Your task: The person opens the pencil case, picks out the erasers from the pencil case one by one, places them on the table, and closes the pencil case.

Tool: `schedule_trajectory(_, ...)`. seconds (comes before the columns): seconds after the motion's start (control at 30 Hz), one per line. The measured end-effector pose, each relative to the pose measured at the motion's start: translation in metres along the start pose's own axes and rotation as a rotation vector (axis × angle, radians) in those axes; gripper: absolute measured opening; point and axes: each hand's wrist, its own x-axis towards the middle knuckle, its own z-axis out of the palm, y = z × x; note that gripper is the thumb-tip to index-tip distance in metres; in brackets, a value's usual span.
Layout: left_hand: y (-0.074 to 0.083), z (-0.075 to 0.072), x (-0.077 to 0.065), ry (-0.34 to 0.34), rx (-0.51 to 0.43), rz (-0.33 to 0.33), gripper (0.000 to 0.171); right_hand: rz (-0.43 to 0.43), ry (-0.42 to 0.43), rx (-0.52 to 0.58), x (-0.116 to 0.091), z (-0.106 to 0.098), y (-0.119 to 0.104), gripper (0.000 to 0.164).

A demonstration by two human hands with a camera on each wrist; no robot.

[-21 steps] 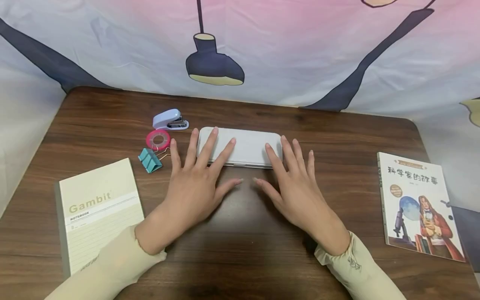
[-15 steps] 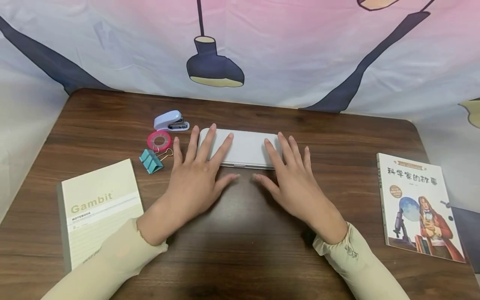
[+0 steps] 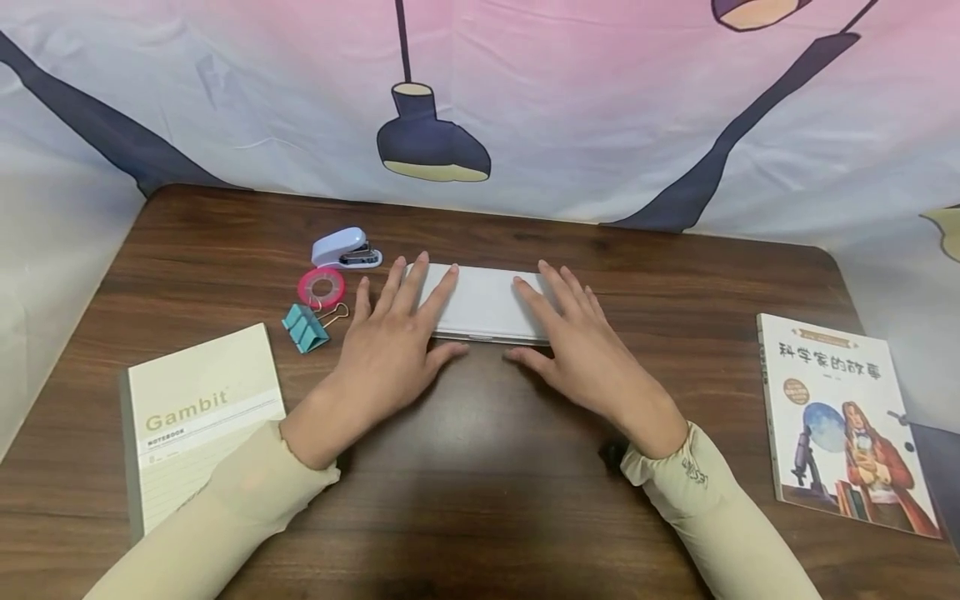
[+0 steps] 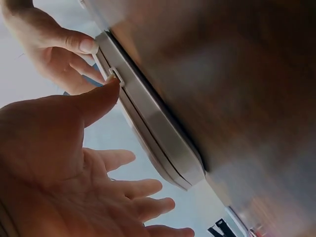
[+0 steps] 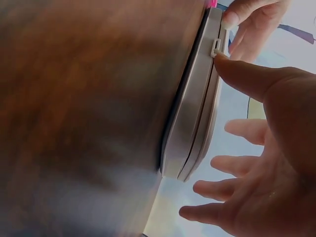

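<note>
A flat white case (image 3: pixel 487 304) with rounded corners lies lid up on the table, its front side facing the person. In the left wrist view a small latch (image 4: pixel 116 76) shows at the middle of that side. My left hand (image 3: pixel 386 354) spreads its fingers over the case's left end, thumb in front of the front edge. Over the right end my right hand (image 3: pixel 588 354) reaches with straight, spread fingers, its thumb likewise in front. From the right wrist, that thumb (image 5: pixel 247 74) overlaps the latch. Neither hand grips anything.
Left of the case are a pale blue stapler (image 3: pixel 345 248), a pink tape roll (image 3: pixel 321 287) and a teal binder clip (image 3: pixel 306 327). A cream notebook (image 3: pixel 202 408) lies at the left, partly under the left sleeve. An illustrated book (image 3: pixel 847 425) lies far right.
Both hands have moved slightly forward over the case, and the right hand has also shifted left across its lid. The head view has tilted up a little. The case stays in place.
</note>
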Motion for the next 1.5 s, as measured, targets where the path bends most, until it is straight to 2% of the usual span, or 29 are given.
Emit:
schedule_trajectory(0.07,0.007,-0.011,0.0,-0.024,0.007,-0.006,0.094,-0.012,0.006,0.002,0.001,0.0,0.001,0.085)
schedule_trajectory(0.23,0.013,-0.028,0.002,-0.108,0.018,-0.034,0.091,-0.018,0.002,0.02,0.002,0.0,0.002,0.076)
schedule_trajectory(0.43,0.012,-0.032,0.004,-0.186,0.037,-0.066,0.087,0.006,-0.026,0.043,0.003,0.0,0.001,0.07)
schedule_trajectory(0.57,0.01,-0.031,0.004,-0.181,0.031,-0.06,0.085,0.008,-0.035,0.052,0.005,0.001,0.0,0.066)
schedule_trajectory(0.63,0.001,-0.02,0.005,-0.148,0.03,-0.044,0.084,0.003,-0.033,0.054,0.005,0.001,0.0,0.064)
schedule_trajectory(0.8,-0.01,-0.008,0.006,-0.089,0.023,-0.016,0.081,-0.004,-0.025,0.055,0.004,-0.001,0.0,0.063)
schedule_trajectory(1.0,-0.016,0.0,0.01,-0.055,0.01,0.008,0.084,0.0,-0.031,0.068,0.004,-0.002,0.002,0.063)
schedule_trajectory(1.3,0.006,-0.031,0.006,-0.135,0.018,-0.041,0.079,-0.016,-0.032,0.104,0.005,-0.005,0.005,0.059)
schedule_trajectory(1.5,0.008,-0.038,0.004,-0.154,0.001,-0.082,0.081,-0.041,-0.012,0.109,0.005,-0.013,0.008,0.054)
